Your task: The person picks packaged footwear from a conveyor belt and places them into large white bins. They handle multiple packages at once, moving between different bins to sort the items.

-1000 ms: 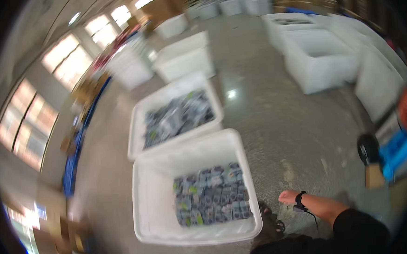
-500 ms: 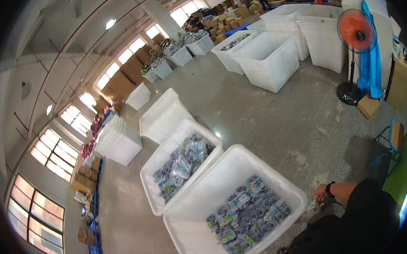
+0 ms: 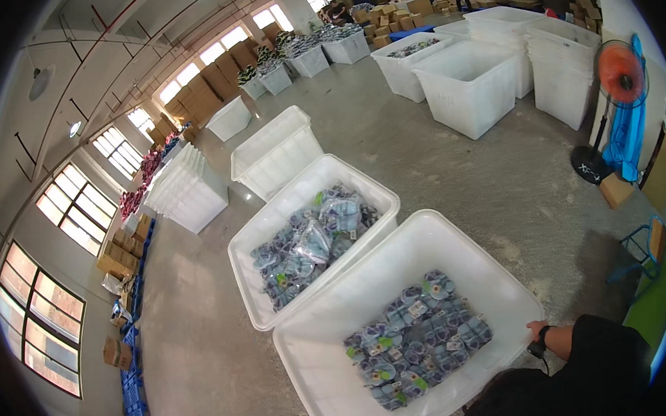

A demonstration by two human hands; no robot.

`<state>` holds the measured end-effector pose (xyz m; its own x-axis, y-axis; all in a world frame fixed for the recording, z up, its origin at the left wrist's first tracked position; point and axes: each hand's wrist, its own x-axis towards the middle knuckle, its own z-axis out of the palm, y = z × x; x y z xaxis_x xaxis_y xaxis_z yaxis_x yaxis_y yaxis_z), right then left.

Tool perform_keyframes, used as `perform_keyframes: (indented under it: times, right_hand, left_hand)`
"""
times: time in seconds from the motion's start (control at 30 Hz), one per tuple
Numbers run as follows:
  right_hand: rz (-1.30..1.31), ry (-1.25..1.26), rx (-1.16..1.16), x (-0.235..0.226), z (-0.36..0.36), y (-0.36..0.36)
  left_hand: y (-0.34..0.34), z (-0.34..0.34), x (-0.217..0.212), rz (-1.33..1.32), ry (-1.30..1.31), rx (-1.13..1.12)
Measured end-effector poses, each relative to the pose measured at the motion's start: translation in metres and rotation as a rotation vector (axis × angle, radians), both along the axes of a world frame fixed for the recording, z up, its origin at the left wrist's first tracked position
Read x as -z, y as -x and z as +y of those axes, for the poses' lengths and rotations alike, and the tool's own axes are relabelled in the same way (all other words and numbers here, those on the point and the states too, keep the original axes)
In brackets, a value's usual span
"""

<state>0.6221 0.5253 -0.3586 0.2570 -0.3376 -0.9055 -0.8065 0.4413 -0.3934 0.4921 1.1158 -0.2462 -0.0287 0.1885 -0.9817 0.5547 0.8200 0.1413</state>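
My right hand [image 3: 537, 331], with a black band on its wrist, is at the right rim of a large white plastic bin [image 3: 481, 252]. Its fingers are closed over that rim. Inside the bin, rows of small blue-grey packed items [image 3: 414, 348] with green and white bits cover part of the bottom; their exact kind is too small to tell. Touching its far left side is a second white bin [image 3: 250, 289], holding a looser heap of similar items [image 3: 290, 249], some in clear plastic. My left hand is out of view.
Beyond stand another white bin [image 3: 276, 147] and a nested stack of bins [image 3: 187, 190]. More bins [image 3: 467, 89] are at the far right, near an orange fan [image 3: 622, 74]. A blue-framed stool [image 3: 644, 250] stands at right. Blue pallets [image 3: 134, 388] and cartons line the left wall.
My right hand has come from beside the near bin onto its rim and closed there. The view has shifted, so the bins sit differently in the picture.
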Motion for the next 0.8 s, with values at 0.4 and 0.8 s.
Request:
perform_keyframes:
  times: [0.4, 0.8]
  right_hand:
    - [0.439, 0.203, 0.035, -0.105, 0.048, -0.050]
    - [0.224, -0.181, 0.400, -0.031, 0.072, -0.110]
  left_hand:
    - [-0.050, 0.032, 0.035, -0.024, 0.093, 0.158]
    - [-0.118, 0.076, 0.026, -0.149, -0.044, 0.135]
